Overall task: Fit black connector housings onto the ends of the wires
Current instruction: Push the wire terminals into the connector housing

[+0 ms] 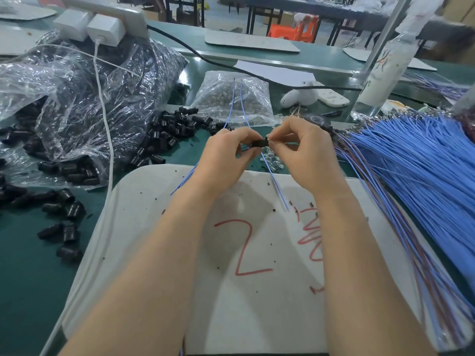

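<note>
A black housing [259, 143] is held above the white board [159, 253]. It is pinched between the curled thumb and forefinger of the left hand [226, 155], apparently so that its open end is turned toward the right hand [303, 152]. The right fingers [281, 136] are drawn narrowly together on what appears to be the end of one of the blue wires [280, 194], brought right up to the housing's mouth. Whether the end is already seated cannot be told at this size. The rest of the two wires is left slack, trailing away over the desk [30, 253] and down across the board, probably so that no pull is put on the end being guided. Loose housings [169, 134] are spilled from a clear bag [77, 86] on the left, near the hand that takes them. The wire bundle [411, 163] is fanned out on the right, beside the hand that feeds wire ends in.
</note>
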A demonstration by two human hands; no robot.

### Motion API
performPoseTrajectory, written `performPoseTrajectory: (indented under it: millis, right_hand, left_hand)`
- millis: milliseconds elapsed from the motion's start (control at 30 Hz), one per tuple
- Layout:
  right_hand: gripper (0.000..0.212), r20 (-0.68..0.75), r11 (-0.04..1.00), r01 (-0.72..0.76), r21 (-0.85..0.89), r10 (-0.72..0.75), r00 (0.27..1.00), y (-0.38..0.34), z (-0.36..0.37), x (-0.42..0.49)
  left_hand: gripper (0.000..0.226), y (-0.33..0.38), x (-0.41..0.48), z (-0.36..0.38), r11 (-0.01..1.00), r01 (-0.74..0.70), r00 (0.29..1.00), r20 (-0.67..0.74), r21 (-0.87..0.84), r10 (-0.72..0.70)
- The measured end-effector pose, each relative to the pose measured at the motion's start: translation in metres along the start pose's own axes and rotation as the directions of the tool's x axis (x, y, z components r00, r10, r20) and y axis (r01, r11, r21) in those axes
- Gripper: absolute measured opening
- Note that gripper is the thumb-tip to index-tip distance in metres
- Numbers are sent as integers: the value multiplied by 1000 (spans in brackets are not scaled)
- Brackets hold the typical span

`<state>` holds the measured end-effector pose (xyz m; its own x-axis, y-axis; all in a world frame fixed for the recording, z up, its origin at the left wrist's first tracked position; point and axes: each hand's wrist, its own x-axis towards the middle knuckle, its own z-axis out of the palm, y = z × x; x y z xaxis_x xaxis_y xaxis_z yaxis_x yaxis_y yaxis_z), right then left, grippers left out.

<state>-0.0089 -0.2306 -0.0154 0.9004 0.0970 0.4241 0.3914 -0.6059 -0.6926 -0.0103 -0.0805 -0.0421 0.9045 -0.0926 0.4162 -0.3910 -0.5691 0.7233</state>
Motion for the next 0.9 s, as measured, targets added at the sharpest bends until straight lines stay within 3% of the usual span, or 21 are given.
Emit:
performPoseTrajectory:
  millis: [333,500,633,900]
  right_hand:
    - [12,51,977,-77,197,68,996,7,-6,2]
    - [10,59,722,-259,641,291,955,9,2,3]
    - [9,107,641,-338,689,372,922,13,9,5]
    - [14,138,577,-353,736,383,913,15,19,6]
  left_hand:
    - [13,6,2,-2,996,36,997,68,-84,-30]
    - [11,7,1,-3,994,70,997,24,-82,-68]
    - [11,7,0,-2,997,41,999,30,-63,-39]
    - [8,6,1,0,999,19,1000,-1,-45,-19]
